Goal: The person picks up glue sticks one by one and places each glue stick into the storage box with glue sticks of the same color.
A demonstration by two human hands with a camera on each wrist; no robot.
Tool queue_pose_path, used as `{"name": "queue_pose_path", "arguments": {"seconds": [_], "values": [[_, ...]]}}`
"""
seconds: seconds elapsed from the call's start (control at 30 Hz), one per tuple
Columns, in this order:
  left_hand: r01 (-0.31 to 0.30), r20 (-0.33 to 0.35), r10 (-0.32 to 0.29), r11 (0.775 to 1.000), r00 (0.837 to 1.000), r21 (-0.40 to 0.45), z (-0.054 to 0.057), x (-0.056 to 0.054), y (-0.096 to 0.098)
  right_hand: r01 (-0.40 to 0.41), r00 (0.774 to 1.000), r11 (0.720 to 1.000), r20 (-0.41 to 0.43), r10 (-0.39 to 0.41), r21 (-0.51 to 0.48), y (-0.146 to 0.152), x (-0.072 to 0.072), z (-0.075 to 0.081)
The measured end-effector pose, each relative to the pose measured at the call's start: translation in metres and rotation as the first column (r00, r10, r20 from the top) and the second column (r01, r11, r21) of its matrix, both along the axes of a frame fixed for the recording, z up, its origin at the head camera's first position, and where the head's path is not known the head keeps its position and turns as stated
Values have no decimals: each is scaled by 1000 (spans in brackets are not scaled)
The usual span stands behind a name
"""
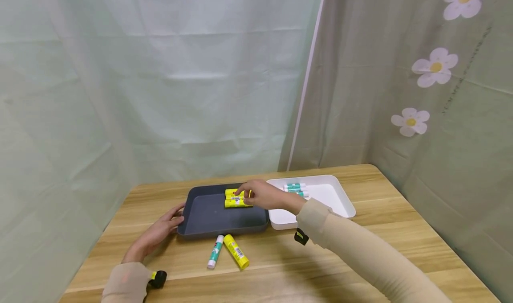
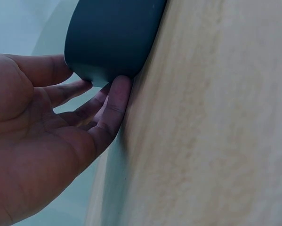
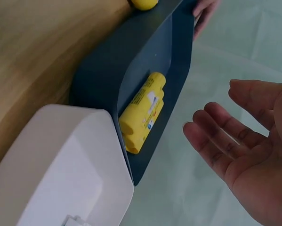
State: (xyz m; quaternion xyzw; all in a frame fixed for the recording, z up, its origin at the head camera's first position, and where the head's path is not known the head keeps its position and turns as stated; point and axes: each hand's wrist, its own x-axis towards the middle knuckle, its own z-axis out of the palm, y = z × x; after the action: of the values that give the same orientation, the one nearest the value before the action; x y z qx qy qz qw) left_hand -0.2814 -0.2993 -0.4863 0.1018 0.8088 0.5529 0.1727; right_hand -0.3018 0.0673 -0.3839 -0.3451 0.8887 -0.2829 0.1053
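My left hand (image 1: 160,229) touches the left end of the dark grey tray (image 1: 200,229) with its fingertips. In the left wrist view the fingers (image 2: 116,99) are extended against the tray's outer corner (image 2: 110,42). Over the right half of that tray hovers my right hand (image 1: 264,195), loosely spread and holding nothing. Below it, yellow glue sticks (image 1: 236,203) lie side by side inside the tray, partly hidden by the hand. The right wrist view has these yellow glue sticks (image 3: 143,113) apart from the relaxed fingers (image 3: 216,136).
A white tray (image 1: 340,200) adjoins the dark tray on the right and holds green-and-white glue sticks (image 1: 294,186), partly behind my right wrist. On the wooden table (image 1: 288,267) in front lie one green-and-white glue stick (image 1: 215,251) and one yellow glue stick (image 1: 236,251). Curtains (image 1: 200,93) hang behind.
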Motion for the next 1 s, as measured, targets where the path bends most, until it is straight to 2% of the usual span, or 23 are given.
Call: {"name": "queue_pose_path", "arguments": {"seconds": [0.27,0.5,1.0], "values": [[1,1,-1,1000,1000,12,0,0,1,-4,999,1000,40,5,-26,5,13,2],[-4,3,4,1000,1000,5,2,1,1,-8,999,999,38,9,-32,8,24,0],[1,9,-1,1000,1000,6,3,1,1,8,997,997,82,-1,-83,11,53,-22]]}}
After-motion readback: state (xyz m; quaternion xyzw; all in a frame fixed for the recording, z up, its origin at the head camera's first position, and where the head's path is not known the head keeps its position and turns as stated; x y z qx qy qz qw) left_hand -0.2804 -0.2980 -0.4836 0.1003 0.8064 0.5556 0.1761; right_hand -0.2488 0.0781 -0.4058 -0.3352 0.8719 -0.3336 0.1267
